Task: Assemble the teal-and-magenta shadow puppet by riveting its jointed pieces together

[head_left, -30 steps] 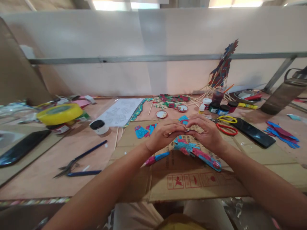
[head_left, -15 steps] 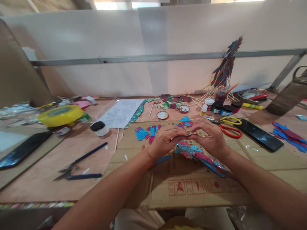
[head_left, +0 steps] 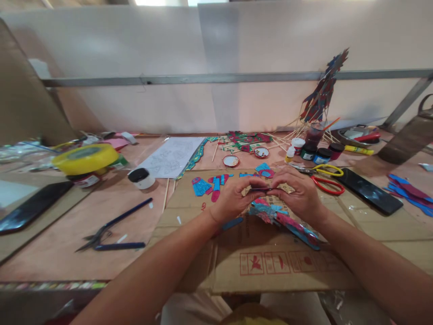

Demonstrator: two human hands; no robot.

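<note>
Dark strip [head_left: 260, 189] pinched in the fingertip grip of our left hand [head_left: 233, 198] and right hand [head_left: 297, 192], above the cardboard [head_left: 226, 271], near the painted cutout [head_left: 267, 213]; we're probably working it, and next would need 2 steady pinches.

A thin, dark piece [head_left: 260, 189] is being pinched at both ends, showing nearly edge-on and level, its full outline hiding; it is hovering above the cardboard sheet [head_left: 228, 268], towards the far edge.
</note>
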